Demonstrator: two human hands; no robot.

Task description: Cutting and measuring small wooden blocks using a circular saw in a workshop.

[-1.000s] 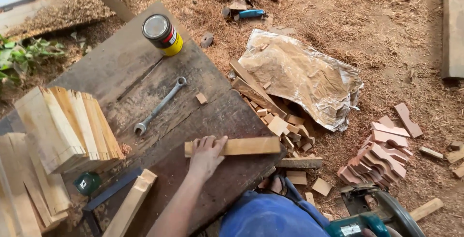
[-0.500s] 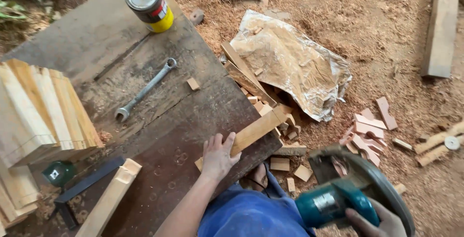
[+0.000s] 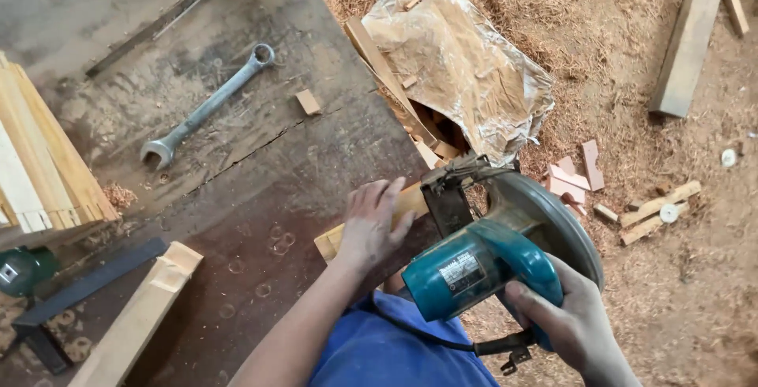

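The left hand (image 3: pixel 371 225) lies flat, fingers spread, pressing a short wooden strip (image 3: pixel 335 238) at the near edge of the dark worktable (image 3: pixel 237 182); the right hand (image 3: pixel 564 320) is wrapped around the handle of a teal circular saw (image 3: pixel 493 249), whose guard sits over the strip's far end. On the table lie a spanner (image 3: pixel 207 107), a small wood block (image 3: pixel 308 102), a stack of pale slats (image 3: pixel 39 158) at the left and a notched batten (image 3: pixel 138 320) near the front; beyond the edge, crumpled plastic sheeting (image 3: pixel 458 63) covers offcuts on the sawdust, with loose scraps (image 3: pixel 576 174) and a plank (image 3: pixel 687 39) well apart.
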